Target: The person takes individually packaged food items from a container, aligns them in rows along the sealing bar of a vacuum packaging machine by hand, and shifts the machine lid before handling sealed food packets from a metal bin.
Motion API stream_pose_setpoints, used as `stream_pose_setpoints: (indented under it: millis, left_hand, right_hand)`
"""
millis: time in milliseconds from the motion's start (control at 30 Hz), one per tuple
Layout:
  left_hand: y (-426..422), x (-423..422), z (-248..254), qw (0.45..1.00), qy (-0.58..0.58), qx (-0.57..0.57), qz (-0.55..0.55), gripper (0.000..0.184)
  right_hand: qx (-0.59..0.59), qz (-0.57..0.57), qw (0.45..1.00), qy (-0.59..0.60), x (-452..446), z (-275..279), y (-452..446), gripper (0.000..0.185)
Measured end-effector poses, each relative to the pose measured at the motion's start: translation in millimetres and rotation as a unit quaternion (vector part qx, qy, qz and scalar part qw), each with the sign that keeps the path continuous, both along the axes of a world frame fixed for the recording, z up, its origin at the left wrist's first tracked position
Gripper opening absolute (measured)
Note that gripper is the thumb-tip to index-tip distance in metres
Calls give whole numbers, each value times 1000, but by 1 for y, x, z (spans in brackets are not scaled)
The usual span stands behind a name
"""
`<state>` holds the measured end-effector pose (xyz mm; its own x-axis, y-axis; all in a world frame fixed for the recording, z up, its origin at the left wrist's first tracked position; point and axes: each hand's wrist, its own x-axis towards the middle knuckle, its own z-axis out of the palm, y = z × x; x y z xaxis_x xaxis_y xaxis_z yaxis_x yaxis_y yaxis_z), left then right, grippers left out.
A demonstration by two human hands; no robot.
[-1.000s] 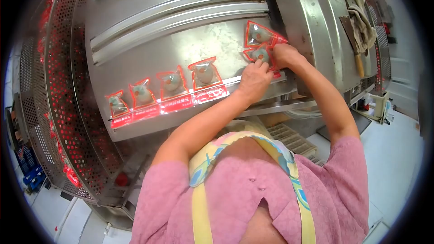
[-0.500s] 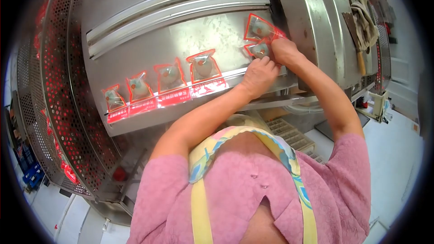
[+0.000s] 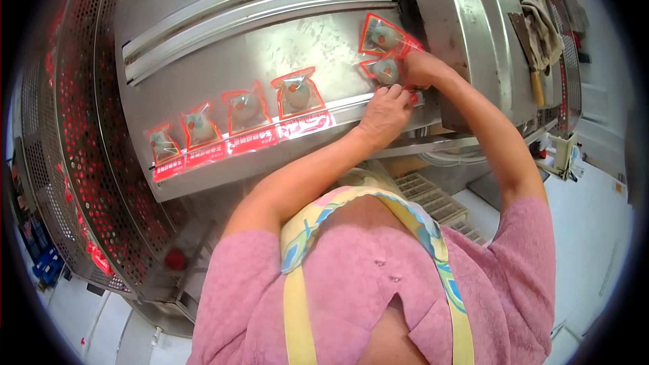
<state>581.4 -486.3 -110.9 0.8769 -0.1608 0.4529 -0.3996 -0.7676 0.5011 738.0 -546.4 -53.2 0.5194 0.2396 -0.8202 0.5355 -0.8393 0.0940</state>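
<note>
A clear red-edged pouch with a rounded grey-green item inside lies at the right end of the metal strip. My left hand pinches its lower edge at the strip, fingers bent. Against its right side my right hand is closed, with the fingertips largely hidden. Just above lies another such pouch, its red end running behind my right hand. To the left, several filled pouches form a row, among them one pouch nearest my hands. Their printed red ends lie over the strip.
Long metal bars cross the steel surface behind the pouches. A perforated metal basket stands at left. To the right are a rounded steel housing and a hanging cloth. A slotted tray sits below.
My right hand has moved slightly down and left, close to my left fingers. The lower pouch has turned, and its red end now shows at the strip. The view has shifted a little.
</note>
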Motion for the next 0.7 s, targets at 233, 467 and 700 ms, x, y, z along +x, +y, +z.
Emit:
stream_pose_setpoints:
  millis: [233,467,700]
  left_hand:
    - [-9,1,-4,1000,-26,-2,-10,20]
    - [-8,-4,-2,1000,-6,-4,17,18]
    - [-12,5,-2,999,40,-4,-1,23]
  right_hand:
    - [34,107,981,-159,-11,-9,-14,17]
    - [108,110,965,-213,-22,47,4,12]
    - [253,223,879,-337,2,3,-16,8]
